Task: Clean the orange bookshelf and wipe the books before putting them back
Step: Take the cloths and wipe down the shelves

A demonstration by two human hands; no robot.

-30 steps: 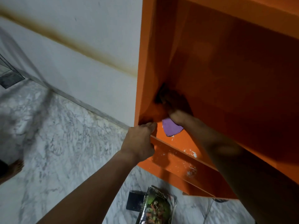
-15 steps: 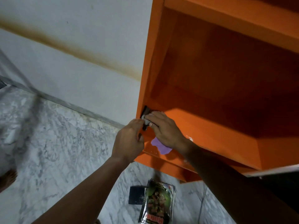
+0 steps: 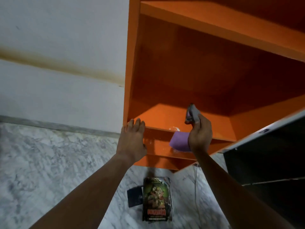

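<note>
The orange bookshelf (image 3: pixel 166 116) fills the upper right, and the compartment in front of me holds no books. My left hand (image 3: pixel 132 138) hangs with relaxed fingers at the shelf's front left corner, fingertips near the board's edge. My right hand (image 3: pixel 199 134) is raised in front of the shelf board and grips a small grey object (image 3: pixel 191 114) between fingers and thumb. A purple cloth (image 3: pixel 179 142) hangs below that hand, tucked in its palm. White dust flecks (image 3: pixel 175 128) lie on the board's front edge. A book with a green cover (image 3: pixel 156 199) lies on the floor below.
The floor is white-grey marble (image 3: pixel 49 162), and a white wall with a brown stain line (image 3: pixel 66 66) stands to the left. A small dark flat thing (image 3: pixel 134 197) lies beside the book. A dark panel with a pale frame (image 3: pixel 272 154) juts in at the right.
My right hand has come out of the shelf's left corner and moved right and up with the grey object. My left hand has let go of the corner and opened.
</note>
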